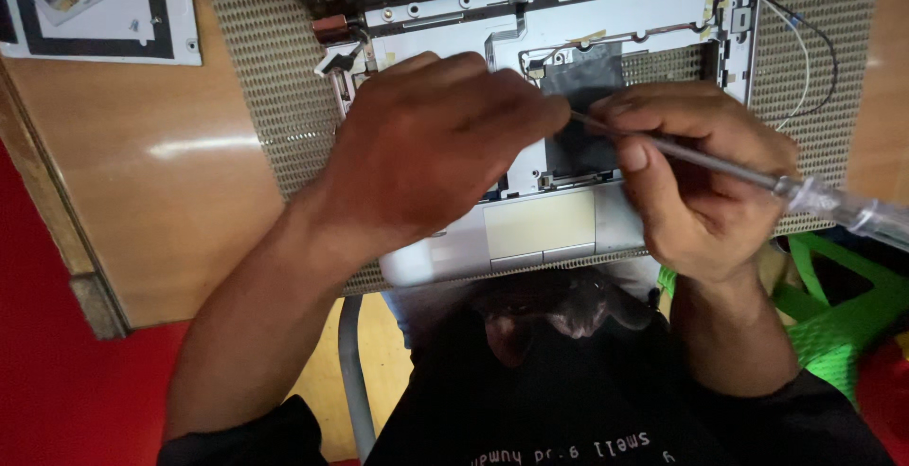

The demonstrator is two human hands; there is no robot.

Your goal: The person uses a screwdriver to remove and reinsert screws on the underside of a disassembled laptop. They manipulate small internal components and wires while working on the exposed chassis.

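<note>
A silver laptop base (568, 40) with its keyboard removed lies on a woven mat (265, 68), touchpad (540, 224) toward me. My left hand (426, 144) rests over the middle of the open base, fingers curled down; whether it pinches anything is hidden. My right hand (691, 172) grips a screwdriver (757, 182) with a clear handle. Its thin shaft points left, and the tip meets my left fingertips above a black patch (587, 97) inside the base.
The wooden table (142, 201) extends left of the mat. A grey tray with small screws and parts (104, 11) sits at the top left. Thin cables (805, 49) trail off the laptop's right side. A green plastic stool (833, 314) stands at the lower right.
</note>
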